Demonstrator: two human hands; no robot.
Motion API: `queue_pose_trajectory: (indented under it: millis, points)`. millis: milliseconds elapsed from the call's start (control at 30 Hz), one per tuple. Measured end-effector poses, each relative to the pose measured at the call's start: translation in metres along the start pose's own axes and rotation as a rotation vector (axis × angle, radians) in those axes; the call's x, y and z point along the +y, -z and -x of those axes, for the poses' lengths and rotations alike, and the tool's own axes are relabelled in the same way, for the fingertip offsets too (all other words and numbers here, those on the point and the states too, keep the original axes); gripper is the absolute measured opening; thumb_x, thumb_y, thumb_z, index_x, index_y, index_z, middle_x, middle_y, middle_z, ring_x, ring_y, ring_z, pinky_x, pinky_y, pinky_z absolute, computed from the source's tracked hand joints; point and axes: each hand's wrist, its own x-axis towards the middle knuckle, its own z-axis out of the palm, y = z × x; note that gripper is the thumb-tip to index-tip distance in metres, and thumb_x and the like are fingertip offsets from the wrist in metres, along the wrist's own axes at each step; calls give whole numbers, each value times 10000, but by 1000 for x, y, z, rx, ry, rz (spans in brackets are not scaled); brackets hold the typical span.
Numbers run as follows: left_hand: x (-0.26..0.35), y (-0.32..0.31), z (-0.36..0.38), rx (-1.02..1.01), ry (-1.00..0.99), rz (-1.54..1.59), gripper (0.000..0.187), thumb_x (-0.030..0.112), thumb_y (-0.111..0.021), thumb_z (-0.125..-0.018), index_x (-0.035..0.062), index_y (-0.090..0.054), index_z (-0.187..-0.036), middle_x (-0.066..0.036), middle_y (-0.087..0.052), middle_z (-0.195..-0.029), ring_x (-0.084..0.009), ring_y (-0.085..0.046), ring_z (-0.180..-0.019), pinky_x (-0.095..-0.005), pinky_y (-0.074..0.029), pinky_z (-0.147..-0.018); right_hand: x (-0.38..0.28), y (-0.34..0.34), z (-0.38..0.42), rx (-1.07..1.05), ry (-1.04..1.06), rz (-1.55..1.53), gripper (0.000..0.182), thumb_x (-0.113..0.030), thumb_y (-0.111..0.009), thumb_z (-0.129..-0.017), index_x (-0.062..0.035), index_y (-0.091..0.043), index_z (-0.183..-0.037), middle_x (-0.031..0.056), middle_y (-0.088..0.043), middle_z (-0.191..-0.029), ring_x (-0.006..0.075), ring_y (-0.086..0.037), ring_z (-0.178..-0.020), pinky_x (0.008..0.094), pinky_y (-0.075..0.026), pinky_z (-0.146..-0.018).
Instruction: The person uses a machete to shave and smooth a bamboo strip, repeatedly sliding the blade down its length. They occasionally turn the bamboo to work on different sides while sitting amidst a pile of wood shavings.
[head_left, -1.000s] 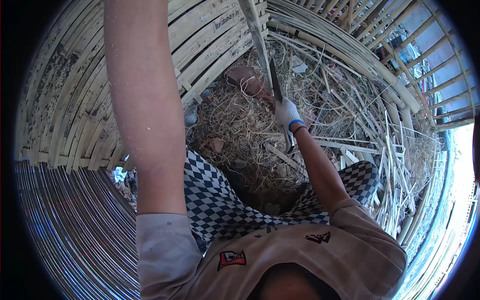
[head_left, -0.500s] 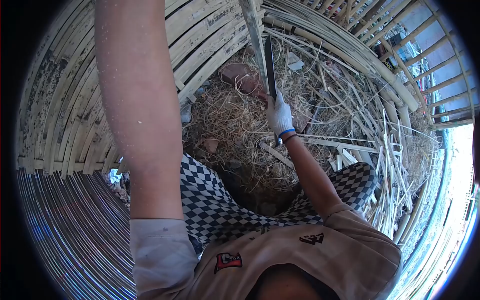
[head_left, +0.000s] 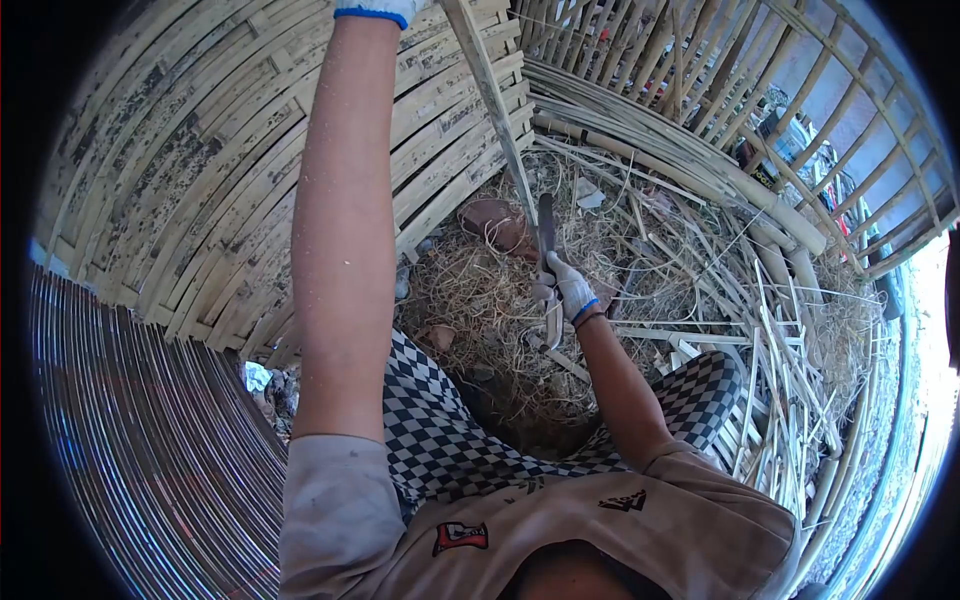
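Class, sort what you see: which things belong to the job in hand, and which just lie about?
Apparently in the job:
knife, held in the gloved right hand
long strip beside the blade

Lying about:
curly shavings
loose strips
pale scrap

**Scraps of lettering, little of it legible**

On the chest of the T-shirt [head_left: 590,535] we see a red-and-black badge [head_left: 461,538] with pale letters, perhaps a P and an O. Beside it we find a dark printed logo [head_left: 623,502] whose small letters we cannot read surely. Behind the bamboo lattice [head_left: 842,130], we notice yellow lettering [head_left: 762,176], too small for us to decipher.
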Motion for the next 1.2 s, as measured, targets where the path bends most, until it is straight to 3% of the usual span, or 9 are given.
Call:
queue_pose_trajectory:
  millis: [133, 233, 333, 433, 533, 567, 767, 1000, 1200]
  points:
    - [6, -11, 11, 58, 11, -15, 609, 719, -307, -1025, 198, -361, -714, 72, -243, -540, -96, -217, -391, -285, -165, -348, -39, -97, 49, -173, -1, -158, 316, -420, -517, -1079, -128, -558, -964, -12, -495, -623, 144, -450, -405, 315, -408, -391]
    - [4, -12, 12, 84, 25, 9, 607, 717, -315, -1023, 195, -364, -717, 65, -255, -541, -103, -228, -388, -288, -178, -348, -77, -189, 102, -384, 129, -73, 322, -425, -513, -1079, -129, -553, -957, -7, -482, -602, 155, -431, -382, 315, -387, -377]
    - [10, -19, 19, 128, 12, -36, 599, 703, -314, -1033, 196, -367, -719, 64, -261, -538, -105, -236, -384, -289, -184, -348, -92, -237, 124, -372, 213, 82, 350, -460, -450, -1094, -137, -542, -999, -25, -421, -585, 145, -389, -376, 327, -361, -384]
    - [16, -3, 22, -183, 186, 505, 595, 688, -318, -1043, 194, -376, -717, 57, -271, -531, -109, -241, -380, -292, -191, -346, -79, -233, 126, -335, 213, 41, 342, -452, -456, -1094, -141, -526, -970, -26, -410, -585, 148, -391, -382, 327, -356, -387]
    - [19, -22, 33, 157, -5, -9, 594, 677, -323, -1050, 190, -387, -714, 48, -277, -523, -114, -243, -376, -297, -195, -342, -67, -222, 121, -358, 124, -119, 335, -449, -463, -1093, -150, -517, -954, -24, -408, -575, 157, -398, -378, 335, -362, -391]
    - [19, -24, 34, 163, -10, -1, 601, 677, -326, -1049, 186, -393, -711, 44, -278, -517, -118, -246, -374, -299, -197, -341, -69, -225, 125, -386, 128, -104, 345, -465, -467, -1087, -152, -520, -953, -18, -413, -573, 170, -412, -382, 338, -372, -399]
    - [11, -34, 33, 69, 17, 50, 617, 706, -363, -1025, 180, -396, -704, 46, -268, -513, -118, -244, -367, -297, -199, -337, -107, -295, 190, -523, 325, 132, 330, -449, -507, -1074, -128, -537, -1003, 1, -444, -577, 185, -452, -376, 346, -402, -364]
    - [13, -34, 39, 8, 32, 78, 641, 748, -403, -982, 179, -397, -687, 50, -264, -510, -113, -237, -362, -288, -191, -328, -93, -259, 166, -477, 133, -165, 339, -435, -425, -1108, -144, -526, -967, -41, -412, -575, 137, -369, -341, 354, -344, -376]
    - [2, -52, 36, -79, 49, 77, 647, 759, -415, -968, 176, -406, -687, 52, -268, -508, -106, -239, -362, -281, -191, -326, -118, -301, 216, -536, 336, 29, 370, -437, -417, -1110, -120, -524, -952, -48, -434, -564, 128, -388, -330, 343, -332, -351]
